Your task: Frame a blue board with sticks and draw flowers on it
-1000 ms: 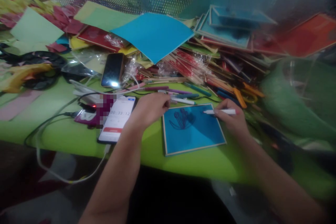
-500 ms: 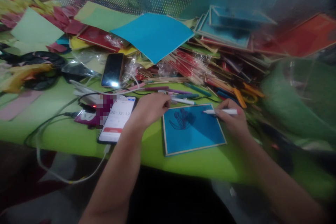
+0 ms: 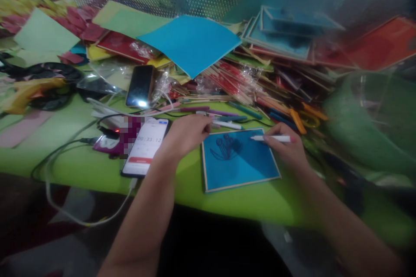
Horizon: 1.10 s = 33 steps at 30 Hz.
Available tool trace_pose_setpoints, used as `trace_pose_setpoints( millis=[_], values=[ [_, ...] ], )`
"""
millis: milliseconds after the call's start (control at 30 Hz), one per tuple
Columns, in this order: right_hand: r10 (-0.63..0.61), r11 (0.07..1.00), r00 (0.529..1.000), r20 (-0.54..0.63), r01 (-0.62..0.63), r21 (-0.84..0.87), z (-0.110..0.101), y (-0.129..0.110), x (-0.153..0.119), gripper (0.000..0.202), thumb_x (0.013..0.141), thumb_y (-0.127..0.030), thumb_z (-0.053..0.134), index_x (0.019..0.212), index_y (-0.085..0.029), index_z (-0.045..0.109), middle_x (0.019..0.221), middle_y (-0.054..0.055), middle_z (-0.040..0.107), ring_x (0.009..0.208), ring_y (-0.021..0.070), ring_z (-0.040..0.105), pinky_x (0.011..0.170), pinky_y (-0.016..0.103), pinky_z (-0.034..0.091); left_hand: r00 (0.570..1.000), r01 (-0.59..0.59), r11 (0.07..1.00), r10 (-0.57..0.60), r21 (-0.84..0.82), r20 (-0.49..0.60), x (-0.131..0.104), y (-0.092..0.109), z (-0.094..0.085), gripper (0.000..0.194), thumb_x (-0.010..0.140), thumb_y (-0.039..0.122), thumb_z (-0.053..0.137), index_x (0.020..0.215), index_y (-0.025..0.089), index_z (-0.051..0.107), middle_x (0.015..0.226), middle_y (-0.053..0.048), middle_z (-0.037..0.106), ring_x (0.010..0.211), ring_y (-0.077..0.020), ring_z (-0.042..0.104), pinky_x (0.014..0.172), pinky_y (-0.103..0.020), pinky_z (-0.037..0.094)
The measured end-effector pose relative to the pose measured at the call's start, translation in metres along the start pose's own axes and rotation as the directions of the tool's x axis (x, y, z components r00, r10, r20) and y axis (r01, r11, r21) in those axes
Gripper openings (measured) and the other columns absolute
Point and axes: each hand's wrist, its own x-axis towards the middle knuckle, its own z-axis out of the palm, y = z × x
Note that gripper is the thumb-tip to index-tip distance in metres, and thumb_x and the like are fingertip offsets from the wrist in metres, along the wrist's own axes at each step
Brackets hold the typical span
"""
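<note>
1. A lime-green bench fills the middle of the view, with a person's two bare forearms reaching over it from below.
2. A blue panel with a pale border lies flat near the bench's front edge, between the hands. On its upper left part is a dark line drawing that resembles flowers on stems.
3. The right hand, at the panel's right edge, pinches a slim white pen between thumb and fingers. The pen points left, its tip over the panel's upper right part; whether the tip touches cannot be told.
4. The left hand, its fingers curled in, is by the panel's upper left corner. Whether it grips anything cannot be told. A white marker lies just beside its fingertips.
5. Left of that hand, a lit phone reads 00:33:12. Behind it lies a dark phone with a bright reflection.
6. Farther back are a large blue sheet, bundled thin sticks and stacked blue boards.
7. At the right are orange handles and a blurred green container.
</note>
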Motion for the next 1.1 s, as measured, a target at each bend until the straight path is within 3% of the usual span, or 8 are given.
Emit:
trace_pose_setpoints(
  millis=[467,733,1100],
  values=[
    [0.001,1.000,1.000,-0.003,-0.001,0.026,-0.001,0.004,-0.001,0.014,0.078,-0.030,0.074,0.073,-0.024,0.063,0.070,-0.001,0.062,0.067,0.0181,0.053,0.063,0.032,0.041,1.000,-0.007,1.000,0.007,0.000,0.007,0.001,-0.001,0.000,0.012,0.090,0.015,0.063,0.090,0.022,0.073,0.098,-0.004,0.078,0.088,-0.0237,0.071,0.068,-0.030,0.045],
    [-0.024,1.000,0.990,-0.139,0.025,0.003,-0.004,-0.001,0.006,0.012,0.078,-0.026,0.072,0.074,-0.025,0.061,0.068,0.000,0.062,0.065,0.0186,0.053,0.060,0.033,0.043,1.000,-0.005,1.000,0.005,-0.009,0.002,0.000,-0.001,0.000,0.012,0.091,0.015,0.063,0.090,0.022,0.073,0.098,-0.004,0.077,0.088,-0.0233,0.071,0.067,-0.029,0.044],
    [-0.033,0.999,0.993,-0.112,0.029,-0.037,-0.002,-0.002,0.010,0.012,0.076,-0.029,0.071,0.072,-0.026,0.061,0.065,0.000,0.063,0.061,0.0180,0.052,0.056,0.032,0.042,1.000,-0.010,1.000,0.010,-0.014,-0.006,0.001,-0.002,0.001,0.013,0.091,0.016,0.061,0.090,0.022,0.073,0.098,-0.004,0.077,0.087,-0.0231,0.071,0.068,-0.030,0.045]
  ],
)
